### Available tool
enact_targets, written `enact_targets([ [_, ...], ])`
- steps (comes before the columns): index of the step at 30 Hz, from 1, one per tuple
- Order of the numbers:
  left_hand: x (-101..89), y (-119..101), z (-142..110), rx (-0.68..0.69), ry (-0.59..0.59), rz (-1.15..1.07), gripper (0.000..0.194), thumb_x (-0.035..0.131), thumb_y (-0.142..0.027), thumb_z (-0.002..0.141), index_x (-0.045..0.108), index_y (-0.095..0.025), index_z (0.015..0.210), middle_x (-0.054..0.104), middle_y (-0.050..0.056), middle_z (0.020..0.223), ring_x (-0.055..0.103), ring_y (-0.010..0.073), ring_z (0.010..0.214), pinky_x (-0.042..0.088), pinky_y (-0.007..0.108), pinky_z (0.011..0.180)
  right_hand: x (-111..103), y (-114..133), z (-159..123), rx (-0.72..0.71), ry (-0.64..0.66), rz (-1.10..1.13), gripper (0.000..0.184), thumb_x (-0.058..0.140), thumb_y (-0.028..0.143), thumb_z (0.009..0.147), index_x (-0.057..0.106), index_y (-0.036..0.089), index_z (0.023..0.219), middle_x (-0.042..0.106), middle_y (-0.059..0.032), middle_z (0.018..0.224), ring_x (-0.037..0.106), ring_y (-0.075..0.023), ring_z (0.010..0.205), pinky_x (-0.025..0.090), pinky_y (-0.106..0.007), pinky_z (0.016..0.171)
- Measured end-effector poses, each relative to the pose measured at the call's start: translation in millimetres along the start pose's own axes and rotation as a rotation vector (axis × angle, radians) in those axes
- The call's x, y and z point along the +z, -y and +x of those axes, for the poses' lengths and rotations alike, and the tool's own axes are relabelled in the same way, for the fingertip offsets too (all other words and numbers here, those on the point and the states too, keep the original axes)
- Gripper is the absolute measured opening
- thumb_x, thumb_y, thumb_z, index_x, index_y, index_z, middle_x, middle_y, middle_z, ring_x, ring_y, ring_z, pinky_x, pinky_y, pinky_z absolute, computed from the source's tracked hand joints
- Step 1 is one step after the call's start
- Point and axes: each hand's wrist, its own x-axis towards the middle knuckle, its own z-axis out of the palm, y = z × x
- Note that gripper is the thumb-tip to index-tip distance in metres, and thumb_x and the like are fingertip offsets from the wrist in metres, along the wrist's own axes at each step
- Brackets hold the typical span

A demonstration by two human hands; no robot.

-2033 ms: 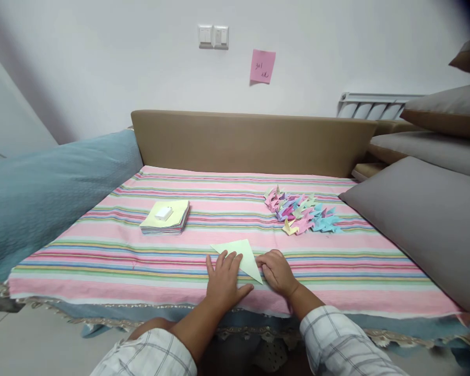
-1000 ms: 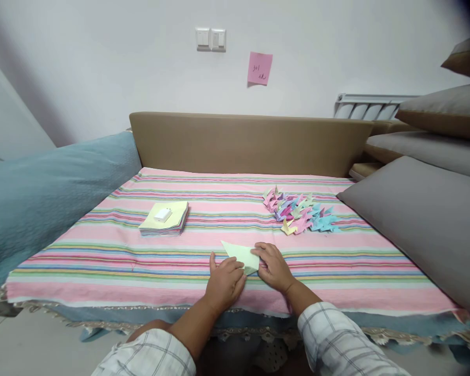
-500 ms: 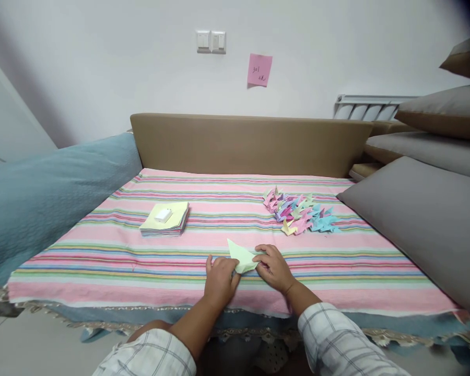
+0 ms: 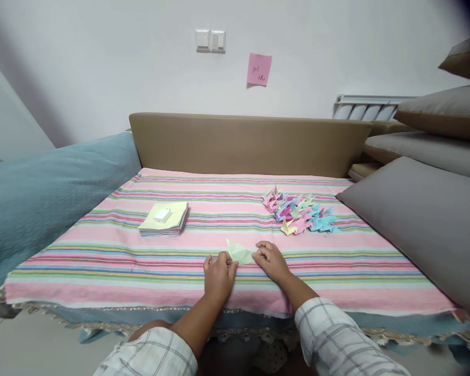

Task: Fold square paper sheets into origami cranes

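Note:
A pale green sheet of origami paper (image 4: pixel 241 254), creased and partly folded, is held between my two hands just above or on the striped cloth. My left hand (image 4: pixel 219 274) pinches its left side, with the thumb in front and the fingers curled behind. The fingers of my right hand (image 4: pixel 272 261) are closed on its right corner. One pointed flap stands up at the paper's upper left. Parts of the lower left edge are hidden by my left thumb and fingers.
A pile of small folded paper figures (image 4: pixel 297 211) in several colours lies at the back right. To the left, a stack of square paper (image 4: pixel 176 227) carries a white charger plug (image 4: pixel 162 215). Grey cushions (image 4: pixel 423 219) border the right side of the striped cloth (image 4: pixel 102 261).
The green paper has flattened and changed shape, its lower part no longer pointing down. My left hand has turned slightly upright, and my right hand has shifted a little up and left.

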Motion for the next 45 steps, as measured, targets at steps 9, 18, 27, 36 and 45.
enact_targets([
  [9,0.4,3,9,0.068,0.058,0.173,0.005,0.053,-0.024,0.082,0.051,-0.019,0.083,0.060,0.001,0.075,0.056,0.0185,0.077,0.036,0.035,0.080,1,5,2,0.081,0.001,-0.039,0.026,0.055,0.038,0.080,0.056,0.021,0.061,0.059,-0.0062,0.101,0.053,-0.0222,0.098,0.041,-0.038,0.086],
  [18,9.9,12,4,0.328,-0.042,0.254,0.020,0.052,-0.019,0.085,0.065,-0.027,0.098,0.062,0.001,0.120,0.051,0.0233,0.101,0.037,0.042,0.089,4,1,-1,0.017,-0.045,-0.046,0.023,0.057,0.037,0.078,0.057,0.021,0.062,0.059,-0.0065,0.099,0.054,-0.0219,0.095,0.042,-0.038,0.084],
  [27,10.2,12,5,0.240,0.045,0.255,0.032,0.047,-0.019,0.086,0.062,-0.026,0.113,0.059,0.002,0.125,0.048,0.0268,0.114,0.037,0.046,0.096,4,2,-1,0.026,-0.032,-0.053,0.022,0.058,0.036,0.078,0.056,0.021,0.062,0.059,-0.0068,0.100,0.054,-0.0226,0.096,0.042,-0.039,0.084],
  [36,6.8,7,9,0.148,0.144,0.276,0.037,0.044,-0.021,0.085,0.054,-0.024,0.121,0.049,0.003,0.137,0.037,0.0289,0.128,0.032,0.049,0.101,3,3,-2,0.024,-0.041,-0.050,0.022,0.059,0.034,0.077,0.055,0.021,0.061,0.059,-0.0070,0.099,0.054,-0.0226,0.097,0.041,-0.038,0.085],
  [45,-4.7,11,19,0.167,0.265,0.223,0.021,0.047,-0.022,0.083,0.056,-0.022,0.101,0.047,0.001,0.138,0.036,0.0279,0.128,0.033,0.049,0.099,-3,2,-9,-0.152,-0.062,-0.034,0.009,0.059,0.029,0.077,0.060,0.022,0.082,0.060,-0.0067,0.098,0.053,-0.0224,0.098,0.042,-0.038,0.085],
])
